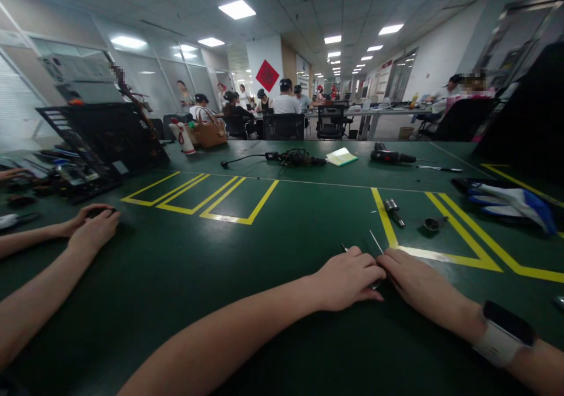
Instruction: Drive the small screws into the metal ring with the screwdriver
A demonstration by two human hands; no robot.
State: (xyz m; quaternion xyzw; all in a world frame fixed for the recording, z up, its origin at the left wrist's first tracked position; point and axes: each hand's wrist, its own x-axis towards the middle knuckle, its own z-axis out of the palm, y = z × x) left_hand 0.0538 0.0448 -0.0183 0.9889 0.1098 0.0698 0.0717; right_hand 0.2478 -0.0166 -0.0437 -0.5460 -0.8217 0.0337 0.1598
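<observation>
Just left of the yellow-taped area, my left hand (351, 278) rests low over the green table (247, 267), fingers curled round a small shiny part that is mostly hidden. A dark tip shows above its knuckles. My right hand (416, 275), with a watch on the wrist, touches or nearly touches the left fingertips. A thin metal rod (376, 241) sticks up from its pinched fingers. Beyond the hands, inside the yellow tape (449, 256), lie a metal cylindrical part (393, 212) and a small round cup-like part (432, 224).
At the left, another person's hands (94, 228) hold a dark object. Blue-white gloves (515, 203) lie at right. Farther back are a power tool (390, 154), a pen (439, 168), a notepad (342, 157), a cabled device (295, 157) and a brown bag (210, 131).
</observation>
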